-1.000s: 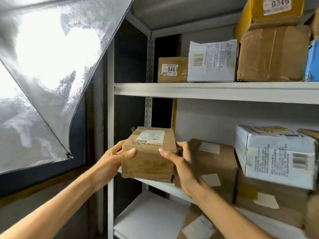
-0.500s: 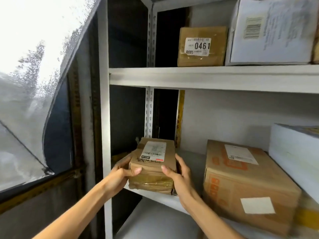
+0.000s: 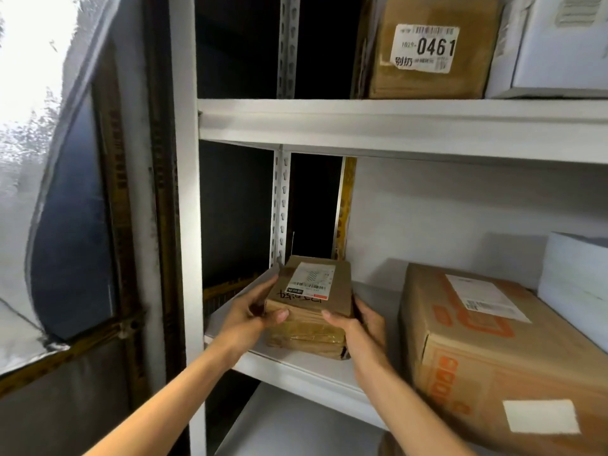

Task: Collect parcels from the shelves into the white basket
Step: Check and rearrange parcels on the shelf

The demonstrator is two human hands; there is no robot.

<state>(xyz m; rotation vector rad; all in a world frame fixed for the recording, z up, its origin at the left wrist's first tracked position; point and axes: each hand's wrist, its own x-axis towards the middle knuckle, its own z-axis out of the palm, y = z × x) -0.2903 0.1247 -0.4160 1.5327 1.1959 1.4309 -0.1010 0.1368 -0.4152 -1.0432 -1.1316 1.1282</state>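
- Small brown parcel (image 3: 309, 307): tape-wrapped cardboard, white label with barcode and red strip on top, handwriting below it.
- It sits at the left end of the middle shelf (image 3: 296, 366).
- My left hand (image 3: 250, 315) and right hand (image 3: 357, 327) clasp its sides, thumbs on top.
- Larger orange-printed box (image 3: 493, 350) just beside, right.

Window: on your far left, a pane (image 3: 29, 133) glows bright white and looks wet or frosted.
Window frame: a dark, worn frame (image 3: 108, 225) with yellowish edging runs down beside the pane.
Wall: a pale wall (image 3: 444, 209) shows behind the middle level, at right.
Slotted upright: a white perforated post (image 3: 280, 205) stands at the back left, next to a yellow strip (image 3: 345, 205).
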